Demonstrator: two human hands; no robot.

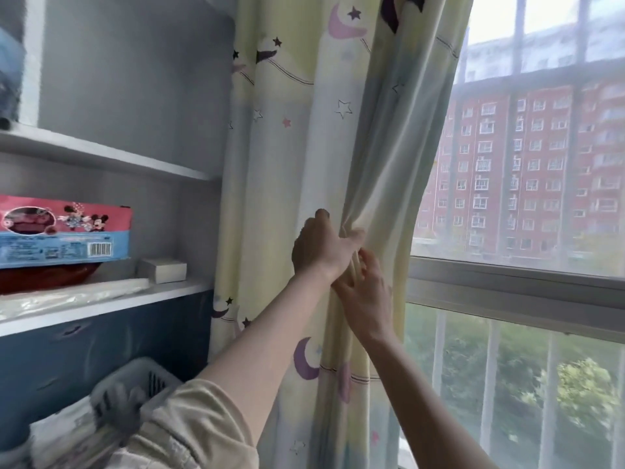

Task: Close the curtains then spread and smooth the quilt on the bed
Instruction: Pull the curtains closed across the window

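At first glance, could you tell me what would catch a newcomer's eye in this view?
The pale curtain printed with moons and stars hangs bunched at centre, where the left hand grips a fold and the right hand reaches in just below. To the right, the uncovered window shows a red apartment block.

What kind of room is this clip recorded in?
Probably a child's bedroom in an upper-floor flat: a moon-and-star curtain gripped by the left hand, a barred window facing a red apartment block, and shelves holding a cartoon-print package.
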